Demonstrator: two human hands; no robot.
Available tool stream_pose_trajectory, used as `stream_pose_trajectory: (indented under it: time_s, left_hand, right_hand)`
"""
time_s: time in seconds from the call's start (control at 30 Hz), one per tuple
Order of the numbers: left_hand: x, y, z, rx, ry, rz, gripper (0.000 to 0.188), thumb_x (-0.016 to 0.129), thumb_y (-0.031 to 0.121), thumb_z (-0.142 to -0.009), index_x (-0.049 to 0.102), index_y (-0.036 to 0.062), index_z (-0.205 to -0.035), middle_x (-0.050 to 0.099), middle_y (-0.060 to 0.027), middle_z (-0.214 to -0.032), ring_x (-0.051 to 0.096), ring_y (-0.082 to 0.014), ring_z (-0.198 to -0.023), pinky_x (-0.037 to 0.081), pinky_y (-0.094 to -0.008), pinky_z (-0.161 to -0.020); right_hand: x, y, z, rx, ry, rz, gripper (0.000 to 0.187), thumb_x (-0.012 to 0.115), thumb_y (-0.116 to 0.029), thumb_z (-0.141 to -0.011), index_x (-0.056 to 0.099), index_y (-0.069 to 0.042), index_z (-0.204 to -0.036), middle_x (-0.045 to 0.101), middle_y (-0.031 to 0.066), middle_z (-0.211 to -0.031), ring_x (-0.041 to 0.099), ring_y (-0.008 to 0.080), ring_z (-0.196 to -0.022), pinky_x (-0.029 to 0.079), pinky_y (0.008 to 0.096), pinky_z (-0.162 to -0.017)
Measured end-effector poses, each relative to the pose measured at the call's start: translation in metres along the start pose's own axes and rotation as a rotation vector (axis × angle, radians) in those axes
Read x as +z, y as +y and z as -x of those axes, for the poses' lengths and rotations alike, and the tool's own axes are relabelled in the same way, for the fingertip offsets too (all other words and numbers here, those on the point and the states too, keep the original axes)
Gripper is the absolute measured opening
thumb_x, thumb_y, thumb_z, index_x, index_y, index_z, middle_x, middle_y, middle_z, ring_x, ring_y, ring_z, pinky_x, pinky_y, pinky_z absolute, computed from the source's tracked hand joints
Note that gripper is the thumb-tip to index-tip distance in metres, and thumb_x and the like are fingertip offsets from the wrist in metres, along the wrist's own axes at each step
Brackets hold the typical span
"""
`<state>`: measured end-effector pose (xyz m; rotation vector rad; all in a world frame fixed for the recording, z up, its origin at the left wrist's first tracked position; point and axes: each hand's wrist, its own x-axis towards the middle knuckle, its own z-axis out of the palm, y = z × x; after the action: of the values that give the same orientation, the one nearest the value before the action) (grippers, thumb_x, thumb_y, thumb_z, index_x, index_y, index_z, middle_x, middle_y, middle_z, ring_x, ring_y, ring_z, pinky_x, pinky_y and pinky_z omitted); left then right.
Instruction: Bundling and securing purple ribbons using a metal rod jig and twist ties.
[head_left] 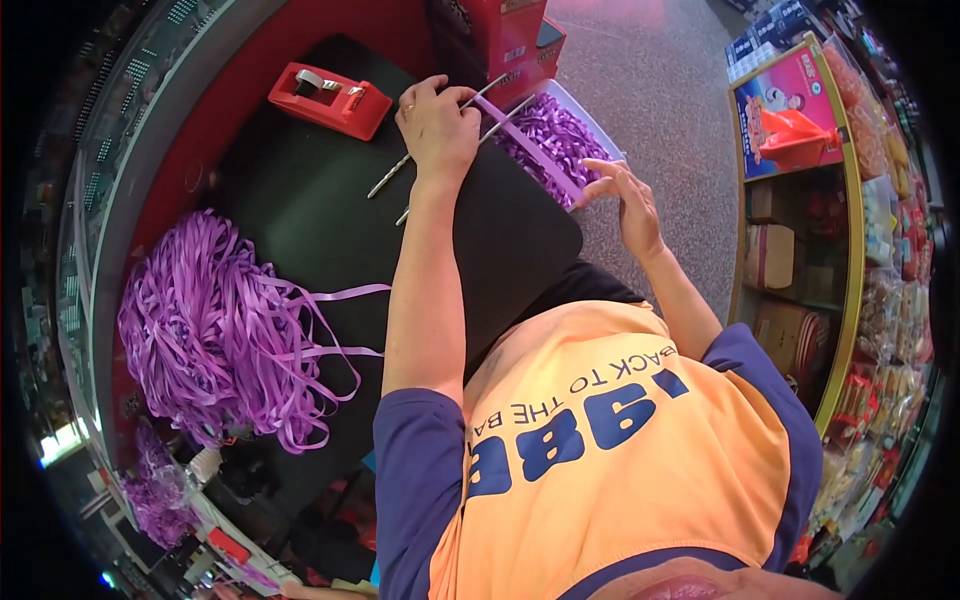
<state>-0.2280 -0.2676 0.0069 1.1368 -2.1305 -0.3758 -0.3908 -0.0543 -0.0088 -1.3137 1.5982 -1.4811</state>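
My left hand (440, 125) is above the black tabletop, its fingers closed on a thin metal rod (388, 178). A second thin metal rod (521, 107) lies roughly parallel to it. From the rods a flat purple ribbon (535, 150) stretches toward my right hand (625, 200), whose fingers are pinched at its far end. Beneath the ribbon is a white box (592, 130) filled with curled purple ribbon pieces (552, 122). On the left of the table lies a big heap of loose purple ribbon (215, 330), a few strands trailing toward my left forearm.
A red tape dispenser (330, 100) stands at the far side of the black table (320, 215). Red boxes (500, 40) stand behind my left hand. Shelves with packaged goods (880, 280) line the right. A grey speckled floor (660, 110) lies beyond the table.
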Motion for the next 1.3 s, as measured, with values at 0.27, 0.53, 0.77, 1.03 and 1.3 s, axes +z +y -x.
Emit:
stream_pose_trajectory:
  time_s: [0.27,0.53,0.77,1.03,1.3]
  left_hand:
    - [-0.004,-0.002,0.000,-0.005,-0.027,-0.026,0.020,0.064,0.012,-0.070,0.074,0.0156,-0.087,0.059,-0.0052,-0.115,0.046,-0.0268,-0.116,0.036,-0.0413,-0.097]
    - [-0.002,-0.001,0.002,-0.020,0.041,0.006,0.016,0.067,0.012,-0.067,0.073,0.0092,-0.082,0.059,-0.0089,-0.112,0.049,-0.0270,-0.113,0.038,-0.0411,-0.095]
    - [-0.005,0.003,0.002,-0.064,-0.030,-0.005,0.019,0.065,0.016,-0.069,0.073,0.0083,-0.084,0.059,-0.0090,-0.117,0.048,-0.0282,-0.115,0.037,-0.0402,-0.098]
    - [-0.010,0.005,0.002,-0.083,-0.054,-0.006,0.019,0.065,0.016,-0.070,0.072,0.0084,-0.086,0.058,-0.0064,-0.119,0.045,-0.0268,-0.118,0.034,-0.0396,-0.099]
    - [-0.006,0.007,0.000,-0.070,-0.039,0.018,0.017,0.065,0.015,-0.071,0.072,0.0087,-0.085,0.058,-0.0060,-0.118,0.046,-0.0266,-0.117,0.035,-0.0394,-0.099]
  right_hand:
    - [-0.001,-0.035,-0.030,-0.072,-0.084,-0.377,0.053,0.029,-0.036,-0.099,0.058,0.005,-0.118,0.067,0.0133,-0.081,0.062,0.0180,-0.084,0.033,0.0349,-0.095]
    - [0.026,-0.069,-0.139,-0.244,-0.278,-0.478,0.053,0.027,-0.038,-0.101,0.052,0.002,-0.126,0.066,0.0174,-0.107,0.063,0.0230,-0.095,0.036,0.0382,-0.096]
    - [0.062,-0.026,-0.233,-0.292,-0.443,-0.257,0.058,0.025,-0.044,-0.101,0.041,0.000,-0.136,0.068,0.0158,-0.103,0.060,0.0169,-0.102,0.026,0.0337,-0.104]
    - [0.082,0.038,-0.247,0.078,-0.528,-0.365,0.060,0.025,-0.044,-0.101,0.037,0.001,-0.139,0.068,0.0122,-0.103,0.052,0.0111,-0.092,0.028,0.0286,-0.099]
    - [0.070,0.078,-0.204,0.289,-0.567,-0.387,0.059,0.027,-0.043,-0.101,0.037,0.000,-0.139,0.067,0.0106,-0.107,0.056,0.0136,-0.099,0.038,0.0322,-0.096]
